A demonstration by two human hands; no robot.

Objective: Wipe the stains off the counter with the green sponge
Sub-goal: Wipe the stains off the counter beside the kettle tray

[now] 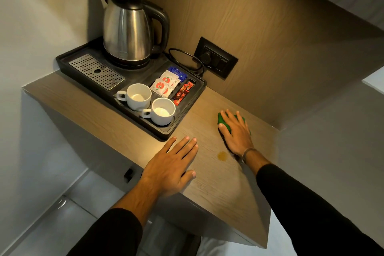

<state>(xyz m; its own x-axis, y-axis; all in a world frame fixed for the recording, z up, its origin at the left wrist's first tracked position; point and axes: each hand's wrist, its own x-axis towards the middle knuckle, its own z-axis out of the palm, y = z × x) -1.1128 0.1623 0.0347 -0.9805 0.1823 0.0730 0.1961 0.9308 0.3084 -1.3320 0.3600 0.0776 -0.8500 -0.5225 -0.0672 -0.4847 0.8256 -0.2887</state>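
Right hand flat on green sponge; stain just beside wrist; left hand flat on counter.

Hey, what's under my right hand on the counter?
The green sponge lies under the right hand, pressed flat on the counter. Only its green edges show around the fingers. Whether any stain sits beneath the sponge is hidden.

We are seeing print on the tea sachets and red packets, but we are reading none.
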